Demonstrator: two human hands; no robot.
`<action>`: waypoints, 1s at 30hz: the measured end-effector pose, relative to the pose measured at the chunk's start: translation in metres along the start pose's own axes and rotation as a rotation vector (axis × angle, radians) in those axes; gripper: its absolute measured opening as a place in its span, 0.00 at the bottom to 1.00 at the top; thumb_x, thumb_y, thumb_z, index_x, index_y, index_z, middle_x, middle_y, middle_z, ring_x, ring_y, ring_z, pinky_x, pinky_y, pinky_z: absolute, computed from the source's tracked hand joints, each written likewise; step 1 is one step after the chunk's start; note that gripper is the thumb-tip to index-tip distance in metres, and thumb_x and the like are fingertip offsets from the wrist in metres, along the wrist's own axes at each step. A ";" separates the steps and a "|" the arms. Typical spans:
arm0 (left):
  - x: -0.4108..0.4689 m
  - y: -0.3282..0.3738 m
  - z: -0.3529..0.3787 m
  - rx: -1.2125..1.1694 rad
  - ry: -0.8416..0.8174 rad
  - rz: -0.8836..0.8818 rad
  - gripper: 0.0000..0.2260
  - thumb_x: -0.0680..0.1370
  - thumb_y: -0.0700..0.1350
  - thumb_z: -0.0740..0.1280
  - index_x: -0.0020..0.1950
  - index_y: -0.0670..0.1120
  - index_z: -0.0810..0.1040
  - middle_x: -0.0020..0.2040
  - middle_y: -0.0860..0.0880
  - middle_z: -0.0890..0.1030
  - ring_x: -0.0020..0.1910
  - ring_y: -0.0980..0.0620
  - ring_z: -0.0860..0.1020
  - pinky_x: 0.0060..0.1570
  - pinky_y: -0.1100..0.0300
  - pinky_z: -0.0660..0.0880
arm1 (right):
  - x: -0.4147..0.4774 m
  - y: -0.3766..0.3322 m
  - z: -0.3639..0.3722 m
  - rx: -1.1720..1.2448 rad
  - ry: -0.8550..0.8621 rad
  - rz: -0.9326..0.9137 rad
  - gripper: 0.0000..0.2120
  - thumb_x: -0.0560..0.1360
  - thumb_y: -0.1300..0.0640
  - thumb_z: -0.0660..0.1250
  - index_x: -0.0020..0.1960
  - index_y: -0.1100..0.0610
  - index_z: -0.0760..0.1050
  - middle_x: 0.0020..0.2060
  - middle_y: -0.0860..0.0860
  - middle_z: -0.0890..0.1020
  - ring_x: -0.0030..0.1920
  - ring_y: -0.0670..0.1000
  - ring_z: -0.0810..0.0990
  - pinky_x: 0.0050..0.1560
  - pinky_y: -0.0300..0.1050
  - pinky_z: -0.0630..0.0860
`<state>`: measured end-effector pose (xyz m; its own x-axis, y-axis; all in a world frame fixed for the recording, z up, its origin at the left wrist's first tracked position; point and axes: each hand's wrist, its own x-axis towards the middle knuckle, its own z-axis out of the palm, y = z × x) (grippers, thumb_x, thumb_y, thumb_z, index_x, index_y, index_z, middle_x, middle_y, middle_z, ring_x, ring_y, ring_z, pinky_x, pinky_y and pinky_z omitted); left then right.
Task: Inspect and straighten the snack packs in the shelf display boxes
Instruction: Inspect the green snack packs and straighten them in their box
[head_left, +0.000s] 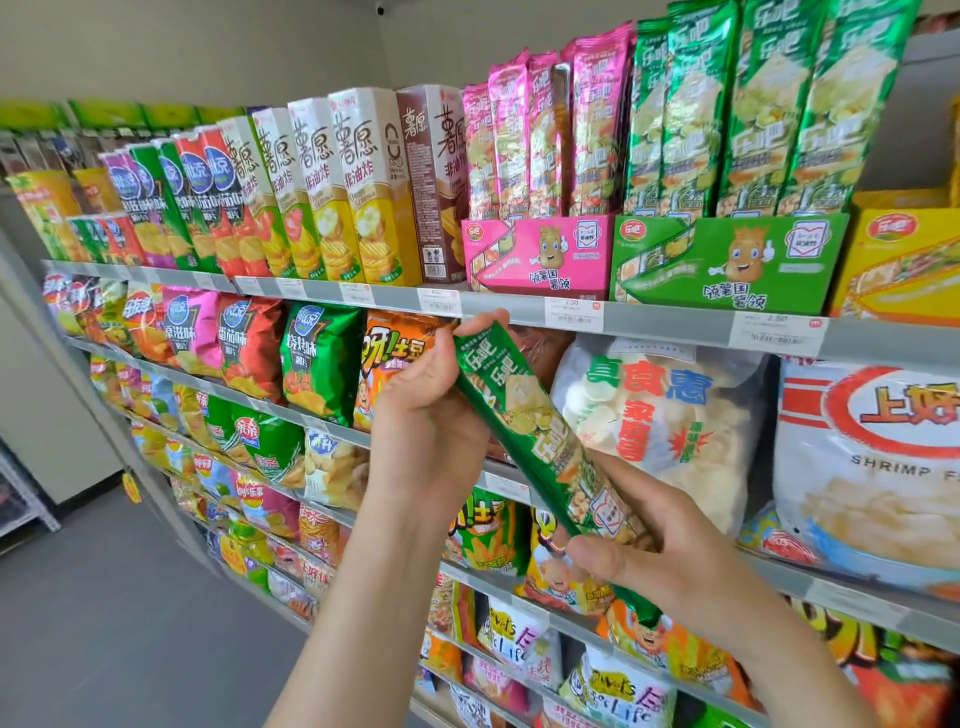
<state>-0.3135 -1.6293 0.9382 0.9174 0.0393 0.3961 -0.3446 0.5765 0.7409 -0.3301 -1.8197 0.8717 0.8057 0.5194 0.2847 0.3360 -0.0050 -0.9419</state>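
A long green snack pack lies slanted in front of the shelves, held in both hands. My left hand grips its upper end, fingers curled round the top. My right hand grips its lower end, whose tail sticks out below the palm. On the top shelf, a green display box holds several upright green packs. A pink display box to its left holds several pink packs. A yellow display box is at the right edge.
Tall chip cartons stand left of the pink box. Lower shelves carry crisp bags and large white shrimp-chip bags. Price tags line the grey shelf rail. Grey floor lies to the left.
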 end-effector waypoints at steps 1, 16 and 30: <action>-0.001 -0.002 -0.001 -0.014 0.022 -0.009 0.13 0.74 0.47 0.64 0.42 0.45 0.87 0.50 0.48 0.85 0.48 0.51 0.82 0.57 0.45 0.74 | -0.001 0.004 0.000 -0.031 0.020 0.008 0.30 0.67 0.40 0.76 0.67 0.34 0.70 0.57 0.42 0.83 0.53 0.44 0.83 0.52 0.37 0.78; -0.005 -0.008 0.004 0.341 0.224 0.027 0.06 0.66 0.50 0.73 0.41 0.52 0.84 0.40 0.46 0.81 0.37 0.47 0.77 0.41 0.45 0.75 | -0.020 0.016 0.032 -0.757 0.425 -0.155 0.30 0.76 0.32 0.56 0.75 0.31 0.52 0.57 0.39 0.77 0.48 0.48 0.79 0.42 0.46 0.81; -0.026 -0.036 0.007 0.314 0.155 -0.071 0.11 0.66 0.55 0.78 0.38 0.52 0.80 0.42 0.42 0.78 0.44 0.46 0.77 0.45 0.51 0.74 | -0.023 0.012 0.037 -0.663 0.517 -0.122 0.30 0.74 0.32 0.60 0.74 0.37 0.59 0.59 0.42 0.79 0.58 0.45 0.76 0.54 0.48 0.78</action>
<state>-0.3258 -1.6572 0.9050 0.9524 0.1455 0.2679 -0.3007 0.3039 0.9040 -0.3623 -1.7999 0.8470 0.8126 0.0934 0.5753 0.5212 -0.5582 -0.6456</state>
